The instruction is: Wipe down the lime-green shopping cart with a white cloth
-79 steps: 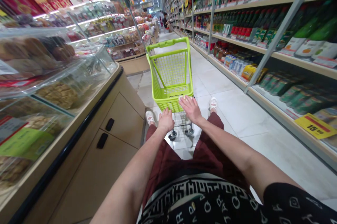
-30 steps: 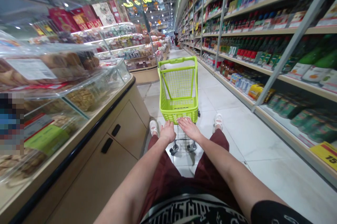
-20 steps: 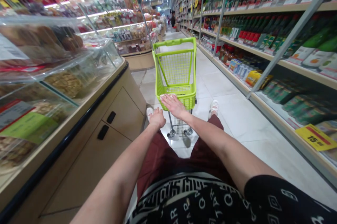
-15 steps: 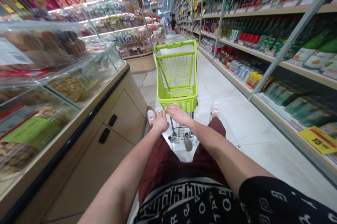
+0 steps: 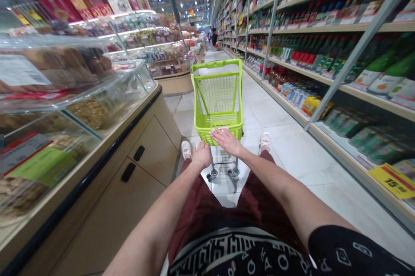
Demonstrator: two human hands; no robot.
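Observation:
A lime-green shopping cart (image 5: pixel 218 76) with a plastic basket stands on the tiled floor in front of me, between my two feet. My right hand (image 5: pixel 226 142) is stretched out flat before the basket's near lower edge, fingers together and pointing left. It overlaps the basket in view; whether it touches I cannot tell. Slightly lower and to the left, my left hand (image 5: pixel 202 155) reaches forward, back up, with fingers extended near the basket's lower left corner. Neither hand shows anything held. Below the basket are the cart's metal frame and wheels (image 5: pixel 212 175).
A glass-topped display counter (image 5: pixel 142 116) with packaged foods lines my left side. Tall shelves (image 5: pixel 324 81) of bottles and cans run along the right, with a yellow price tag (image 5: pixel 392 179) low down. Farther up the aisle is a person (image 5: pixel 214 38).
The view has tipped slightly upward, so the cart and shelves sit a little lower. Both my hands have shifted slightly right against the cart, keeping much the same pose.

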